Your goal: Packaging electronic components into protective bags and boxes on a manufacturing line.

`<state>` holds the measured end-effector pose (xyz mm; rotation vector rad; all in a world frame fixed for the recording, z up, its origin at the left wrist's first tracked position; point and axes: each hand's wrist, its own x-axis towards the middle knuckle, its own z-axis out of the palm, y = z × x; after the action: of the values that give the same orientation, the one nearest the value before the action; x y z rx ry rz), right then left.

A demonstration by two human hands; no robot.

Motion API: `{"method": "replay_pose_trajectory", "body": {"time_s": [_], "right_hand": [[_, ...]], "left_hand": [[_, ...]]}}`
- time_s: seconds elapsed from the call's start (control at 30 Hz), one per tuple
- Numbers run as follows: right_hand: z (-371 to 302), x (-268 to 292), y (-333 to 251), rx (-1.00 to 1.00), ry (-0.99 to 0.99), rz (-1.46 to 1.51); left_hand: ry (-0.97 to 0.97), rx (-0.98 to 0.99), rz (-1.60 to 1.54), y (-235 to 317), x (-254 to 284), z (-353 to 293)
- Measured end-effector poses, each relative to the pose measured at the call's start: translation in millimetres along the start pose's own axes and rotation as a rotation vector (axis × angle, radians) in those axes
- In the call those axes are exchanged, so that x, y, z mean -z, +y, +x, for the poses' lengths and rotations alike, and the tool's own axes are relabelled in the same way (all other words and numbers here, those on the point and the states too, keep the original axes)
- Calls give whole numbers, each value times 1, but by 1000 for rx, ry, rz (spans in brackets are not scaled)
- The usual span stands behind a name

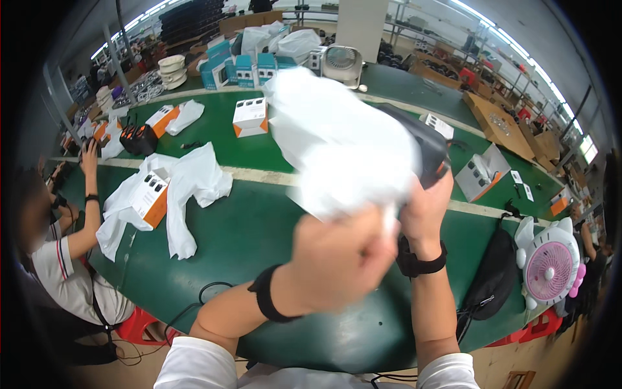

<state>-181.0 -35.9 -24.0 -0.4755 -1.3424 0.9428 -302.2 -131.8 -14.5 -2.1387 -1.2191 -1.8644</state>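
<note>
- The green surface (337,340) is spread with boxes and bags; if anything is dropped from the raised hands, it could be knocked hard against this top.
- The white bag (340,146) is held up above the surface by the left hand (340,256), its fingers closed on the gathered plastic. Blurred as it is, the bag is probably being moved fast, and it could be torn or stretched if pulled too sharply against whatever is inside, which cannot be told.
- The black pouch (495,272) is set near the right forearm; it could be brushed aside by a wide swing of the elbow.
- The black device (432,146) is held by the right hand (427,211), just beside the bag and partly hidden by it. Some of the right fingers are covered, so how firmly it is gripped cannot be judged; it could be lost if snagged by loose plastic.
- The open box (481,174) is stood beyond the right hand and could be tipped by a stray knock.
- The small white cards (528,192) are laid beside that box and could be scattered if it is toppled.
</note>
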Motion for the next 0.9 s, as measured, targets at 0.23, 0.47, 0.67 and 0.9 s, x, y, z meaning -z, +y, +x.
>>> {"method": "replay_pose_trajectory", "body": {"time_s": [0.23,0.47,0.67,0.9], "right_hand": [[-4,35,-31,26,-201,293],[-9,20,-7,-120,-590,303],[-15,18,-18,58,-266,-207],[-14,5,-11,564,-424,-812]], "left_hand": [[234,357,-562,-45,17,32],[15,596,-882,-25,28,32],[118,417,-509,-40,29,32],[113,94,-126,-9,7,21]]}}
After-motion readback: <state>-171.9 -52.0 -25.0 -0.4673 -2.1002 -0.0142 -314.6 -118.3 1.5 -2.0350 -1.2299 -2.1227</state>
